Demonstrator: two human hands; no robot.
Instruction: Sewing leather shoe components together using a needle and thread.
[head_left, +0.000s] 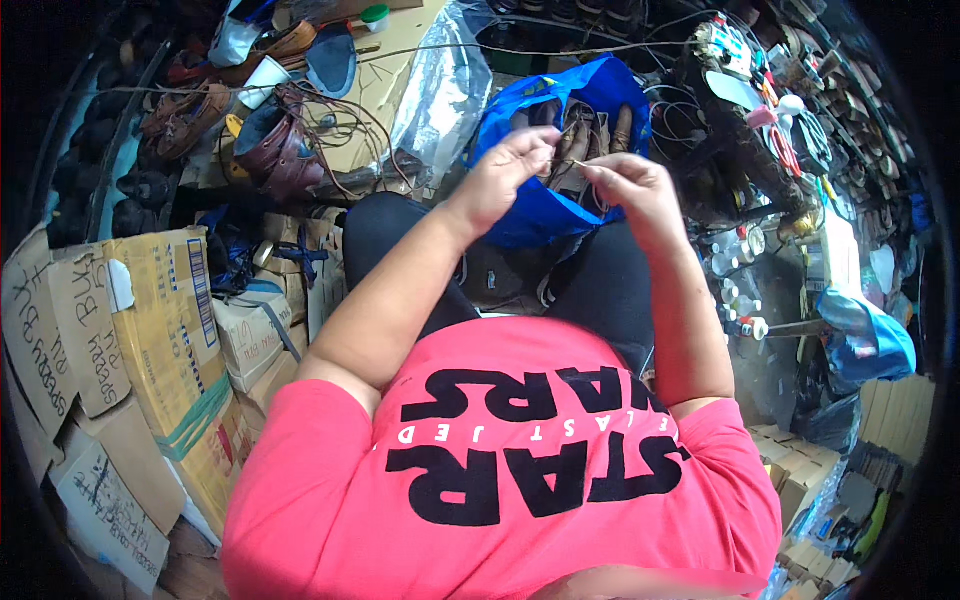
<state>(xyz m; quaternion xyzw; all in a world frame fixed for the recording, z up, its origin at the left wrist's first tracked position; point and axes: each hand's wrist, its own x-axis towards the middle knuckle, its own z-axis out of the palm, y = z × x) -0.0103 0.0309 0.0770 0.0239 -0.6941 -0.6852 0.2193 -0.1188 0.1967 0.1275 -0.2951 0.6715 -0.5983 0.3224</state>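
My left hand point(512, 170) and my right hand point(640, 188) are raised over a blue bag point(535, 222) that sits between my knees. Both hands are closed in a pinch, fingertips facing each other a short way apart. A thin brown cord point(566, 161) runs between the fingertips; its ends are too small to make out. Inside the open bag lie several tan and brown shoe-like pieces point(622, 130), partly hidden by my hands. The bag's rim stands up around them.
Cardboard boxes point(160, 320) are stacked at my left. A maroon leather piece point(275, 160) with loose laces and a white cup point(264, 80) lie on a board at the far left. Bottles point(745, 305) and a light blue bag point(868, 340) are at my right.
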